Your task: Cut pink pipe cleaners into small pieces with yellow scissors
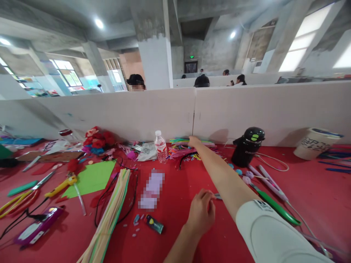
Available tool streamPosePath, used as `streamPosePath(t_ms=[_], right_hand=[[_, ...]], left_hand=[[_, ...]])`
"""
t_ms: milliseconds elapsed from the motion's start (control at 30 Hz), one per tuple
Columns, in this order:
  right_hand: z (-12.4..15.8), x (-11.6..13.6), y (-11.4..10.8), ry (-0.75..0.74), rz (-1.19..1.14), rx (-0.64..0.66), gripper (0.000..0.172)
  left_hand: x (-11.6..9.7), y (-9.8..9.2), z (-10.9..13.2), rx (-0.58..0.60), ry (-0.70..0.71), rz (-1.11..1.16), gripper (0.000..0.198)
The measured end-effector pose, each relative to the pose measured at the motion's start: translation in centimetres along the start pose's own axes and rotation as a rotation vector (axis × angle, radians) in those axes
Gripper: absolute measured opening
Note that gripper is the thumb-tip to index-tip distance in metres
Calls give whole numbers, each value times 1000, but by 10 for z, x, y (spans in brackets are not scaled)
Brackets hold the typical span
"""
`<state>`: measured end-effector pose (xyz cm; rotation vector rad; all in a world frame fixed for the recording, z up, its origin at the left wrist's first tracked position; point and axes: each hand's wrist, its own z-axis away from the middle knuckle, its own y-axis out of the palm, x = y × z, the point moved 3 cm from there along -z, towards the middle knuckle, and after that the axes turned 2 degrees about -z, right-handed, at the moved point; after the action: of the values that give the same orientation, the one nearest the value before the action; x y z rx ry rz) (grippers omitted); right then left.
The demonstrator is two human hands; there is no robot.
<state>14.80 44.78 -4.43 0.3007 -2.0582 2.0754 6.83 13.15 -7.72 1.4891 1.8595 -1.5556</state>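
My right hand (194,141) is stretched far forward to a pile of colourful pipe cleaners (181,150) at the foot of the white partition. It touches the pile, but its fingertips are too small and hidden to read. Nearer to me, my left hand (202,211) hovers over the red table with its fingers curled together. A small grey metallic piece (218,196) shows beside those fingers, partly behind my right forearm; I cannot make out what it is. A bundle of cream and green pipe cleaners (112,215) lies to the left.
A water bottle (160,148) and a black flask (248,147) flank the pile. Hot glue gun (61,185), scissors (35,188), green sheet (91,178) and purple device (38,226) lie left. A lighter (154,223) is in front; a paper cup (315,144) stands right. The partition (123,113) bounds the back.
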Motion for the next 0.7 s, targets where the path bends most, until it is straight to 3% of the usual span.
streamPosePath(t_ms=[200, 333, 567, 700], right_hand=[[10, 6, -15, -116, 40, -61, 33], [18, 1, -38, -174, 21, -124, 33], [35, -13, -101, -252, -61, -242, 40], [53, -16, -146, -315, -176, -316, 31]], left_hand=[[3, -2, 3, -28, -28, 23, 24], [8, -2, 3, -69, -45, 45, 22], [11, -10, -2, -122, -69, 104, 23], [13, -14, -4, -160, -79, 147, 22]])
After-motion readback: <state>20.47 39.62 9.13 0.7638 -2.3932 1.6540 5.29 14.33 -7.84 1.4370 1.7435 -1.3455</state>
